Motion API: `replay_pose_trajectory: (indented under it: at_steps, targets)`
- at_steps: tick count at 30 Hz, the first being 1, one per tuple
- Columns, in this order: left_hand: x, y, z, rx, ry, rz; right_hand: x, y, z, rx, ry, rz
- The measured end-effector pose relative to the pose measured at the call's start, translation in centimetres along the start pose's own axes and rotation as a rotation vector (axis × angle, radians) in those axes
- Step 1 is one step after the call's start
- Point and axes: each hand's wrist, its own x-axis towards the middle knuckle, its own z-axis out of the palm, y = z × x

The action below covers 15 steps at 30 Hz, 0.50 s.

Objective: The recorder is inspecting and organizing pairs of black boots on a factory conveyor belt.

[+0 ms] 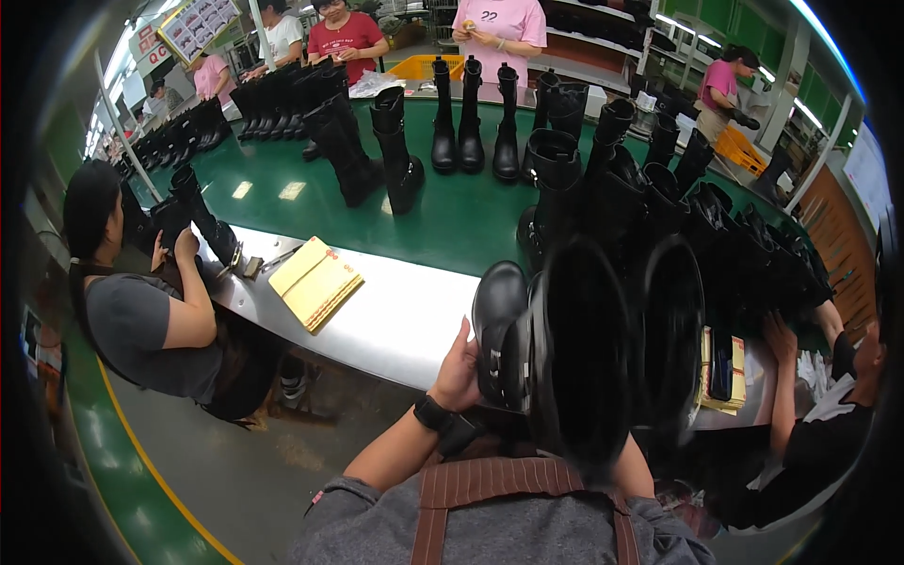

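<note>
Close in front of me is a pair of tall black boots. The left boot (499, 315) has a rounded toe and metal buckles, and its wide dark shaft opening faces me. My left hand (457, 373) is closed on its foot, thumb along the side. Just to the right stands the second boot's shaft (697, 315), its opening also toward me and slightly blurred. My right forearm (635, 469) rises beneath the shafts. They cover the right hand, so its fingers and grip are hidden.
Many black boots (471, 132) stand along the green conveyor belt (282, 179). A metal ledge (405, 315) holds a yellow card stack (315, 284); another stack (737, 381) with a dark phone-like object lies right. Co-workers sit close left (141, 311) and right (819, 424); others stand opposite.
</note>
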Motion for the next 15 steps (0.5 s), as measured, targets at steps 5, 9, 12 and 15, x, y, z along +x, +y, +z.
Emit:
replay_pose_trajectory:
  at_steps: [5,9,12,15]
  targets:
    - [-1.3,0.8,-1.0,0.015,0.055,0.05,-1.8,-1.5,2.6,0.095,-0.097,0.163]
    - [-1.7,0.5,-0.7,0.071,0.15,0.072,-2.9,-0.8,4.2,0.279,-0.183,0.07]
    - [-1.7,0.1,-0.2,0.041,0.196,0.132,-3.4,-0.4,4.8,0.162,-0.051,-0.008]
    - [-1.9,-0.2,-0.1,0.087,0.255,0.161,-3.4,-0.3,5.3,0.129,-0.022,-0.048]
